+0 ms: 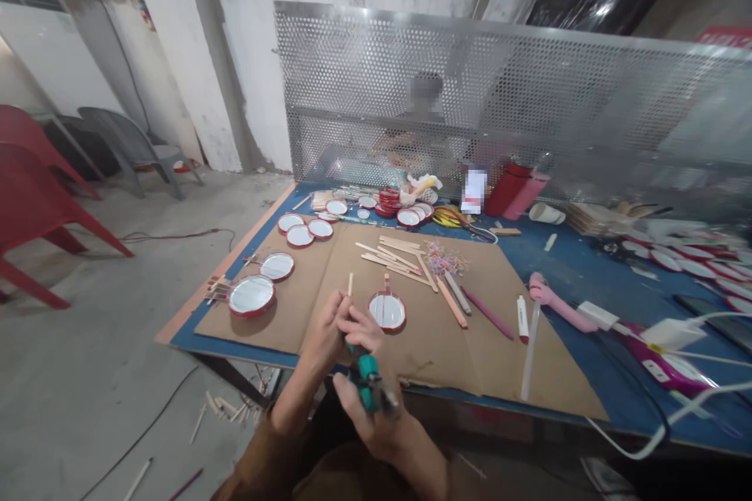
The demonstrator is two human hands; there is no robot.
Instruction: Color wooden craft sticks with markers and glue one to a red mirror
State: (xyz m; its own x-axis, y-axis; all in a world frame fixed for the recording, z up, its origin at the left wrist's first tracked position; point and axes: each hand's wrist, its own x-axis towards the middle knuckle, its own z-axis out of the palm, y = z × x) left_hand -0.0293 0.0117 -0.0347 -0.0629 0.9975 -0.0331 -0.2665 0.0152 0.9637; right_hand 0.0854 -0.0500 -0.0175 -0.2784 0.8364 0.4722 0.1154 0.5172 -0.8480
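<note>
My left hand is closed on a thin wooden craft stick, which points up from the fingertips. Close against it, my right hand grips a teal-and-dark hand tool; blur hides its exact kind, and its working end is hidden by my fingers. Just beyond my hands, a round red-rimmed disc with a stick across its pale face lies on the cardboard sheet. Loose craft sticks lie in a pile behind it, beside a tangle of coloured thread.
Red-rimmed discs lie at the left. Pens, a white marker and a pink glue gun are to the right. A purple power strip trails cables. Behind a perforated metal screen a person is visible.
</note>
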